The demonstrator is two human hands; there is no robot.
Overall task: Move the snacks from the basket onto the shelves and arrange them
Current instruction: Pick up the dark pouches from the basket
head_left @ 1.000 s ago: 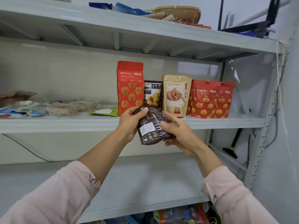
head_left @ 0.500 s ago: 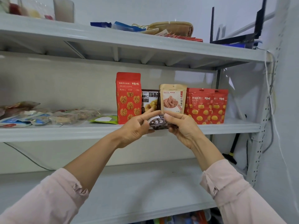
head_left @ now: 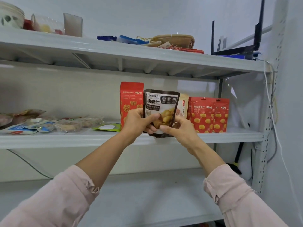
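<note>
A grey metal shelving unit stands against a pale wall, and three levels are in view. On the middle shelf (head_left: 65, 138), right of centre, pouches stand upright in a row: a tall red walnut pouch (head_left: 129, 99), a beige pouch (head_left: 182, 105) that is mostly hidden, and two red chestnut pouches (head_left: 201, 115), one overlapping the other.

A dark chestnut pouch (head_left: 160, 104) is held upright at the front edge of this shelf. It sits in front of the row, between the walnut pouch and the beige pouch, with its printed face to the camera. Its bottom edge shows just below the shelf lip; contact with the shelf cannot be determined.

The left hand (head_left: 137, 122) grips the pouch's lower left side, thumb across the front and fingers curled behind. The right hand (head_left: 180, 130) pinches its lower right corner between thumb and fingers. Both arms wear pink sleeves (head_left: 65, 194) pushed back from the wrists.

Further left on the middle shelf, lying flat:
- a green packet (head_left: 108, 126), just beside the walnut pouch
- clear-wrapped snacks (head_left: 73, 125)
- blue-and-white packets (head_left: 24, 128)

The top shelf carries stacked bowls (head_left: 9, 17), a clear container (head_left: 47, 25), blue packets (head_left: 127, 40), a woven bamboo tray (head_left: 173, 40) and a black frame (head_left: 237, 49). A white cable (head_left: 275, 125) hangs down the right upright. The lower shelf (head_left: 147, 194) lies beneath the arms.
</note>
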